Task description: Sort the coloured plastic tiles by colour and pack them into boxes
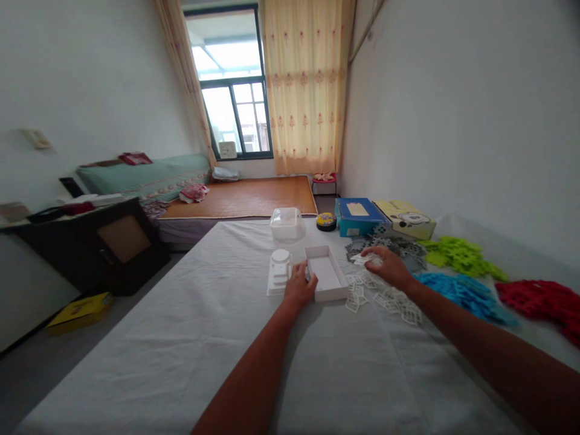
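Plainly the white box lies empty, left hand fingers pinching its corner. Right hand fingers close over white lattice pieces beside it.

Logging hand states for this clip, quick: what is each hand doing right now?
Left hand: grip closed on the near left edge of the white box.
Right hand: grip closed on white lattice pieces.

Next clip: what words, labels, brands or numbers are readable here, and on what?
None is legible.
Label on the blue box: too blurred.
Print on the cartoon box: no readable words.
Lid of the round tin: too small.
Red marks on the yellow carton on the floor: blurred.
White box at the left hand: plain.
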A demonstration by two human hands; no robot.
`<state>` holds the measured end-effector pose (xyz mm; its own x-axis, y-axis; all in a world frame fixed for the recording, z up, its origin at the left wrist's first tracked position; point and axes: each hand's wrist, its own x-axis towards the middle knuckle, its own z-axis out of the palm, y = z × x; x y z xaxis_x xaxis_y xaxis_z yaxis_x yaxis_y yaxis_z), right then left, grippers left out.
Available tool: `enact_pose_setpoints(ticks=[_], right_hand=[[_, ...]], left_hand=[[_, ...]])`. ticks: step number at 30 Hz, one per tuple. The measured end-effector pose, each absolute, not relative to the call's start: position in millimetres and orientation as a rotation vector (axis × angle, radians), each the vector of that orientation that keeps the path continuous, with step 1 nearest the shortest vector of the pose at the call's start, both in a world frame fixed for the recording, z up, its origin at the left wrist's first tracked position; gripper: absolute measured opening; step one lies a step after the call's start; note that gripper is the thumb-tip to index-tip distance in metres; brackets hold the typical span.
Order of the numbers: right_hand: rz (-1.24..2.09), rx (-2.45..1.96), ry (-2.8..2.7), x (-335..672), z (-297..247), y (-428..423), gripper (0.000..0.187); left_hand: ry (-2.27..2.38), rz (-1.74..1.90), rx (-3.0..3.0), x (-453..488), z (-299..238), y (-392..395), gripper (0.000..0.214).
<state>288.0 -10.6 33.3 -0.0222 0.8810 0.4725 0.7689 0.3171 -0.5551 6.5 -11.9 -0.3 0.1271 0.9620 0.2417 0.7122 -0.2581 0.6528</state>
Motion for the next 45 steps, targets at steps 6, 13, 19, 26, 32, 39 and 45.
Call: enact_pose_setpoints(ticks=[6,13,19,26,32,39,45], right_hand=[[0.565,-1.316,-1.637,208.2,60.5,17.0,0.03],[0.224,-1.464,-2.061,151.5,29.0,19.7,0.025],[0.426,-1.466,-2.131,168.6,49.6,47.4,0.035],[0.554,-1.511,-1.89,203.1,95.9,85.7,0.037],[0.34,-1.541,-2.141,296.1,63.4,6.1,0.039],[0.014,-1.921,-2.181,335.8,-23.9,-82.4,0.081],[0.08,-1.809,-2.176,294.9,-31.3,-66.0,0.082]], left_hand=[[1.619,0.888,2.029,6.8,3.5,-15.4,0.054],[1.583,0.931,2.028,7.5,1.3,-15.9,0.064],[1.572,0.903,2.037,8.7,3.8,-18.0,0.064],[1.59,0.879,2.066,7.4,6.9,-18.6,0.057],[1.643,0.943,2.072,3.2,11.2,-14.9,0.059],[1.648,0.958,2.104,2.5,16.0,-13.5,0.058],[1.632,0.995,2.118,1.7,14.5,-12.5,0.056]])
